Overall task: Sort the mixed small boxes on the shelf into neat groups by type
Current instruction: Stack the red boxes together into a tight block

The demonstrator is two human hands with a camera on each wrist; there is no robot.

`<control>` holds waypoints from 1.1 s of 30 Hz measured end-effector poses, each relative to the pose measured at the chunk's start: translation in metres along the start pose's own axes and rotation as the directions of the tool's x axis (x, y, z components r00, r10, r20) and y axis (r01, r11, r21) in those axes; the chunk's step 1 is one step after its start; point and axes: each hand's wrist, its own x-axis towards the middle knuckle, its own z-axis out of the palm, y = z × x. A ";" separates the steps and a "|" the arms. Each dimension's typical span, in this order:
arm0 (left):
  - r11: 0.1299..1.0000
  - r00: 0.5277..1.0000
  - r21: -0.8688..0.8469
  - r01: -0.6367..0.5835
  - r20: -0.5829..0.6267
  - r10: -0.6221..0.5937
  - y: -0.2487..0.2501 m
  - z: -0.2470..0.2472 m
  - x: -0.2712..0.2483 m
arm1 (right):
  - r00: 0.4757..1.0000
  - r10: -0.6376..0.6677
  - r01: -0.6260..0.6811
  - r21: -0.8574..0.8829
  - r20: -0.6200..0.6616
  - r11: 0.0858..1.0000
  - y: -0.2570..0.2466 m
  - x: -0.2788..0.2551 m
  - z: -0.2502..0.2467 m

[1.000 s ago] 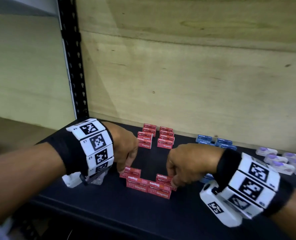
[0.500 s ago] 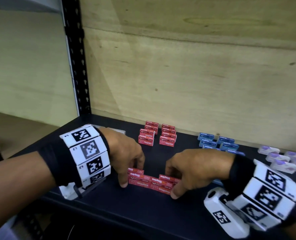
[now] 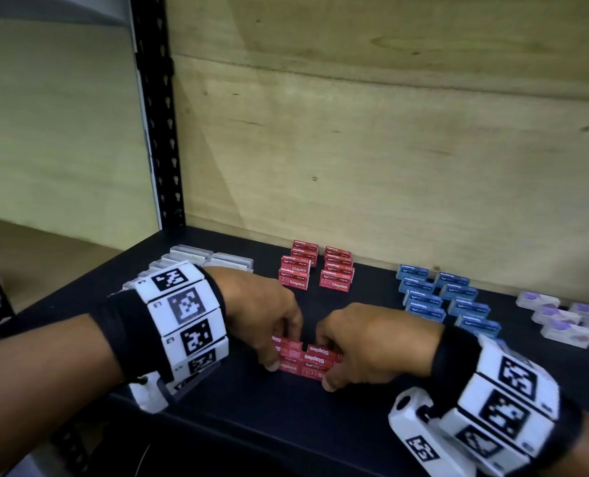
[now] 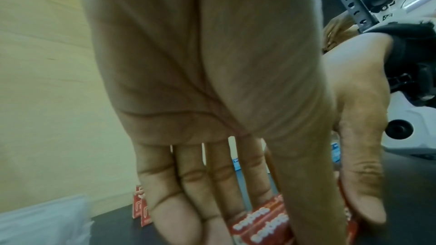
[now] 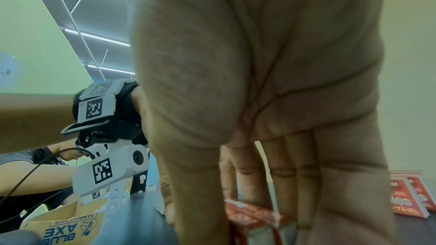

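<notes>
Several loose red staple boxes [image 3: 307,359] lie bunched together near the front of the black shelf [image 3: 286,425]. My left hand [image 3: 282,351] pinches the bunch from its left end, thumb in front and fingers behind. My right hand [image 3: 324,363] pinches it from the right end in the same way. In the left wrist view the red staple boxes [image 4: 264,224] sit between my fingers [image 4: 188,183] and thumb. The right wrist view shows the red staple boxes [image 5: 254,217] under my fingers [image 5: 283,174]. Parts of the bunch are hidden by both hands.
Behind stands a tidy group of red boxes [image 3: 315,266]. To its right lie rows of blue boxes [image 3: 441,297], then white and purple boxes [image 3: 561,321]. Clear boxes [image 3: 210,259] sit at the back left by the black upright post [image 3: 159,132]. A plywood wall [image 3: 389,149] backs the shelf.
Both hands have moved toward each other and squeezed the loose red boxes from a spread row into a tight bunch.
</notes>
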 end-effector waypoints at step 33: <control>0.980 0.954 0.021 0.198 -0.232 -0.188 -0.034 -0.064 0.034 | 0.986 0.157 -0.155 0.044 -0.059 0.987 0.077 0.051 -0.080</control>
